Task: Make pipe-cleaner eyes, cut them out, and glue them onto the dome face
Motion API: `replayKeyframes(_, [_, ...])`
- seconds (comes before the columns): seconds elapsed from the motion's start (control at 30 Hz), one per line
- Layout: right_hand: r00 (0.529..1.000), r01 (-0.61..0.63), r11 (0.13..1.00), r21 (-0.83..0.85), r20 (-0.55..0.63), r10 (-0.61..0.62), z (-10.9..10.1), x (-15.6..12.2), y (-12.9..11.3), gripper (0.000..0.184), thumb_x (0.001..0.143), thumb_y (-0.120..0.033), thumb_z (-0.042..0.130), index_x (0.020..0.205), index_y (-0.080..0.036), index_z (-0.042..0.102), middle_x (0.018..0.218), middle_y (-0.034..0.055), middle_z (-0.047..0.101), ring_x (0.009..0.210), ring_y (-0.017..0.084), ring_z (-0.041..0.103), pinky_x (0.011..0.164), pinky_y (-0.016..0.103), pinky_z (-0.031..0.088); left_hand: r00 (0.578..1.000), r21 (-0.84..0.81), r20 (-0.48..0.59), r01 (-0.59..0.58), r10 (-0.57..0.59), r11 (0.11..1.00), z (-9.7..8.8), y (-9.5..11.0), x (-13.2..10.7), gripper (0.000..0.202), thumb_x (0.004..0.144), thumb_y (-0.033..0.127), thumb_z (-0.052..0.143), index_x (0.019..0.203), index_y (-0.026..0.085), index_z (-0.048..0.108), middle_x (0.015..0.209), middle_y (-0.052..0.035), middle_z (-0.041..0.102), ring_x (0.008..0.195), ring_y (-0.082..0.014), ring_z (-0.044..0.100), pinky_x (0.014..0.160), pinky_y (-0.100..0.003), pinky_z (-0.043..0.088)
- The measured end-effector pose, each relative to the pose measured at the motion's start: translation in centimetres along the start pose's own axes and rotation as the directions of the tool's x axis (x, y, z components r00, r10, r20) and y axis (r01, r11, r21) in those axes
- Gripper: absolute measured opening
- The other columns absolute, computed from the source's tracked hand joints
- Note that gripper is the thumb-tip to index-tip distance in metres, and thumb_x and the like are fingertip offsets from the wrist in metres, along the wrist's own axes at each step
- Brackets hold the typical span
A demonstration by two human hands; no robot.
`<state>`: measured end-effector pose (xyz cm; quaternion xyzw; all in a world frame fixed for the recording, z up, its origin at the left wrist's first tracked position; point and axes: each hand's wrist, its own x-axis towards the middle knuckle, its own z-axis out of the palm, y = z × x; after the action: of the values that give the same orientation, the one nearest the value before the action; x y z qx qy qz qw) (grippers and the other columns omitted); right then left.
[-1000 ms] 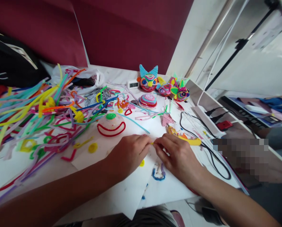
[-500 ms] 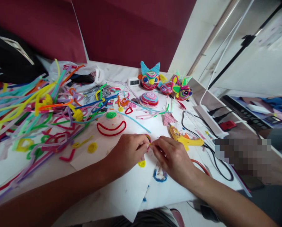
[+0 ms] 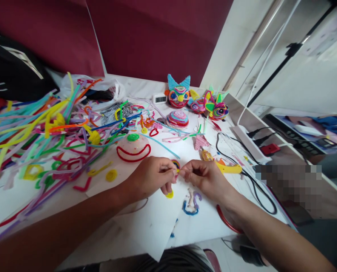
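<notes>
My left hand (image 3: 151, 177) and my right hand (image 3: 206, 177) meet fingertip to fingertip over the white table (image 3: 157, 226), both pinched on a small coiled pipe-cleaner piece (image 3: 176, 165) with multicoloured rings. A yellow coil (image 3: 170, 195) lies just under my left fingers. A blue and purple pipe-cleaner shape (image 3: 191, 202) rests below my right hand. A pale dome with a green top and red smile (image 3: 133, 147) sits just beyond my left hand.
A big heap of loose coloured pipe cleaners (image 3: 38, 128) covers the left. Finished pipe-cleaner heads (image 3: 179, 92) (image 3: 217, 109) and a small clock (image 3: 159, 99) stand at the back. A yellow glue gun (image 3: 225, 167), black cables (image 3: 256, 189) and a power strip (image 3: 249, 139) lie right.
Both hands have lifted slightly and drawn closer, and the multicoloured coil now shows between the fingertips. My right wrist rose, uncovering a red ring beneath it.
</notes>
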<state>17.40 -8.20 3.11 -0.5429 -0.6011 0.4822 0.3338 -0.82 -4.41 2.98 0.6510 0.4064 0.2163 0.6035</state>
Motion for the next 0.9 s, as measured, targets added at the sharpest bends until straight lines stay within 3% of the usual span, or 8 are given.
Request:
replayKeyframes(0.17, [0.943, -0.298, 0.899, 0.321, 0.246, 0.224, -1.0, 0.5, -0.5, 0.022, 0.068, -0.032, 0.076, 0.075, -0.014, 0.067, 0.06, -0.0026, 0.058, 0.047, 0.005, 0.039, 0.04, 0.018, 0.019, 1.0, -0.035, 0.028, 0.003, -0.002, 0.999, 0.0, 0.7, -0.1, 0.016, 0.082, 0.016, 0.053, 0.069, 0.013, 0.06, 0.047, 0.0024, 0.061, 0.043, -0.0094, 0.061, 0.041, -0.015, 0.047])
replayKeyframes(0.27, [0.92, -0.354, 0.861, 0.364, 0.302, 0.251, -1.2, 0.5, -0.5, 0.026, 0.064, -0.033, 0.081, 0.074, -0.014, 0.067, 0.058, -0.0035, 0.057, 0.046, 0.004, 0.039, 0.039, 0.018, 0.016, 0.999, -0.062, 0.04, 0.008, -0.006, 0.998, 0.0, 1.0, -0.4, 0.014, 0.082, 0.016, 0.052, 0.07, 0.013, 0.059, 0.048, 0.0032, 0.061, 0.042, -0.0088, 0.059, 0.041, -0.014, 0.047])
replayKeyframes(0.53, [0.917, -0.327, 0.914, 0.239, 0.315, 0.245, -0.7, 0.5, -0.8, 0.035, 0.058, -0.041, 0.084, 0.069, -0.014, 0.065, 0.05, -0.0052, 0.054, 0.042, 0.004, 0.039, 0.04, 0.019, 0.024, 0.997, -0.05, 0.07, -0.014, 0.017, 0.999, -0.2, 0.7, -1.3, 0.01, 0.079, 0.018, 0.054, 0.074, 0.013, 0.06, 0.053, 0.0024, 0.061, 0.044, -0.0096, 0.059, 0.039, -0.016, 0.047])
replayKeyframes(0.63, [0.935, -0.261, 0.95, 0.171, 0.289, 0.205, -0.7, 0.8, -1.2, 0.032, 0.064, -0.041, 0.08, 0.073, -0.014, 0.066, 0.056, -0.004, 0.057, 0.045, 0.005, 0.042, 0.04, 0.018, 0.027, 0.999, 0.014, 0.035, -0.018, 0.018, 1.0, -0.7, 0.2, -1.2, 0.013, 0.08, 0.023, 0.054, 0.075, 0.013, 0.061, 0.057, 0.0009, 0.063, 0.045, -0.0097, 0.059, 0.039, -0.016, 0.046])
replayKeyframes(0.77, [0.961, -0.144, 0.987, 0.066, 0.248, 0.123, -0.6, 1.8, -2.0, 0.022, 0.07, -0.033, 0.074, 0.077, -0.013, 0.067, 0.061, -0.0028, 0.059, 0.051, 0.005, 0.046, 0.04, 0.016, 0.031, 1.0, 0.085, -0.002, -0.031, 0.031, 0.996, -1.3, 0.1, -1.0, 0.015, 0.08, 0.025, 0.053, 0.076, 0.014, 0.061, 0.062, -0.0007, 0.065, 0.047, -0.0106, 0.061, 0.041, -0.017, 0.047])
replayKeyframes(0.9, [0.959, -0.134, 0.991, 0.01, 0.253, 0.127, -0.7, 3.4, -2.6, 0.015, 0.07, -0.025, 0.07, 0.077, -0.013, 0.067, 0.062, -0.0019, 0.061, 0.05, 0.005, 0.047, 0.039, 0.014, 0.028, 0.998, 0.093, -0.043, -0.034, 0.039, 0.995, -2.1, 0.6, -0.7, 0.013, 0.078, 0.022, 0.053, 0.07, 0.014, 0.06, 0.054, 0.0014, 0.061, 0.045, -0.0101, 0.059, 0.041, -0.017, 0.047])
